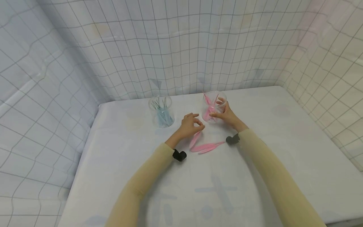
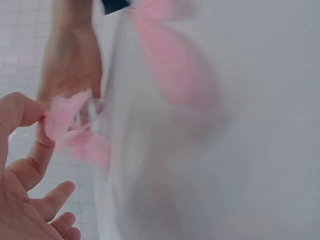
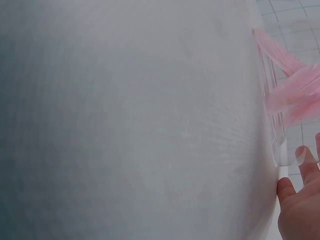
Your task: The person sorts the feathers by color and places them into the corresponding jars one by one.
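Note:
In the head view, my left hand (image 1: 189,126) bends thumb and index finger together in a pinch, and a pink feather (image 1: 195,140) hangs from the fingertips down toward the table. The left wrist view shows thumb and index finger (image 2: 31,157) meeting beside pink fluff (image 2: 67,120); what belongs to the pinched feather and what sits behind it is hard to separate. My right hand (image 1: 226,116) grips the side of a clear round jar (image 1: 204,108), fingers behind and thumb in front. Pink feathers (image 3: 295,90) stand inside that jar.
Further pink feathers (image 1: 208,147) lie on the white-covered table (image 1: 136,151) between the wrists. To the left stands a second clear jar (image 1: 151,110) with blue feathers (image 1: 164,117), stems up. Grid-patterned cloth (image 1: 181,47) hangs behind and at both sides.

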Tool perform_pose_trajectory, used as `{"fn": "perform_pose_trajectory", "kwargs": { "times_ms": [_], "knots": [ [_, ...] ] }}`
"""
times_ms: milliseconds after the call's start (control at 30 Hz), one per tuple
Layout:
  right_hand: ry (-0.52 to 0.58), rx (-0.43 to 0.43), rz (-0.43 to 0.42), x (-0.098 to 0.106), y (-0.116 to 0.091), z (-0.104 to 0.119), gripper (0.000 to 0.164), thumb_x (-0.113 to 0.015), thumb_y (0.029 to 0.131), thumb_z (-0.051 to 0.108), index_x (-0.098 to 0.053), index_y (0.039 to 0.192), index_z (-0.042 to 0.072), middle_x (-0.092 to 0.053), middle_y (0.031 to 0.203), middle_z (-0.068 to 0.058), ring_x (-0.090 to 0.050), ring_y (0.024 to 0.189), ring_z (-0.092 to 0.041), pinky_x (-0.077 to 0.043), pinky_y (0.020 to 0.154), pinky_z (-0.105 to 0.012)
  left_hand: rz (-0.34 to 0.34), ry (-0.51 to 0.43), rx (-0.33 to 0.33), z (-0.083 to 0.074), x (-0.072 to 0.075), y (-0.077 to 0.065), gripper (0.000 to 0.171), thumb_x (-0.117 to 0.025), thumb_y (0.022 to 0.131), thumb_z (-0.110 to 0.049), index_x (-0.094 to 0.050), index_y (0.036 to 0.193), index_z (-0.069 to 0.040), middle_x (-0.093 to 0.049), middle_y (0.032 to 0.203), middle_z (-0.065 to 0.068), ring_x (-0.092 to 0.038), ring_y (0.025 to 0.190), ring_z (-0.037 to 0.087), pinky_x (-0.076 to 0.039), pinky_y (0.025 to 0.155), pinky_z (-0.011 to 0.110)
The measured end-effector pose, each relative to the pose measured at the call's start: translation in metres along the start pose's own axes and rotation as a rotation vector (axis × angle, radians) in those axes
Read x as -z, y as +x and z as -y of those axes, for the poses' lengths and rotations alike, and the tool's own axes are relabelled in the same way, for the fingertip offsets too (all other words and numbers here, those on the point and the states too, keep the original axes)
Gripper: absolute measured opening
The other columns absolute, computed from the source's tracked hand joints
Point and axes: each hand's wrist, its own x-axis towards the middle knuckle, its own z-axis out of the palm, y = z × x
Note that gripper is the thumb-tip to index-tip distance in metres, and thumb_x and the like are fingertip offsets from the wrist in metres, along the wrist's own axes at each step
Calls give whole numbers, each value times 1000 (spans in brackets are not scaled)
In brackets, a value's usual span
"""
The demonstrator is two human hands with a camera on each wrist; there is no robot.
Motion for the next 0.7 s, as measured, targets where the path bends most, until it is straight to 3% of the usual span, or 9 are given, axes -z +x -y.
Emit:
{"fn": "perform_pose_trajectory", "kwargs": {
  "times_ms": [267,500,700],
  "knots": [
    [-32,12,-21,1,1,-5,95,-78,80,21,-12,147,17,-22,150,-15,-23,136,-31,-20,109,-46,-284,-284,-83,-20,28,28,19,-63,92,-19,-71,89,-2,-51,135,13,-36,131,25,-19,108,47],
    [-5,-14,-27,1,1,-2,93,-77,80,14,-13,147,15,-23,150,-16,-22,137,-30,-18,110,-45,-500,-476,-81,-52,44,66,24,-57,97,-29,-64,98,-6,-48,137,2,-29,131,15,-20,106,42],
    [17,5,-1,-4,-8,16,88,-72,83,6,-11,146,5,-20,149,-23,-20,136,-35,-18,109,-49,-645,-587,-77,-74,45,93,27,-54,98,-33,-61,101,-7,-46,137,-2,-26,130,13,-23,103,40]
  ]
}}
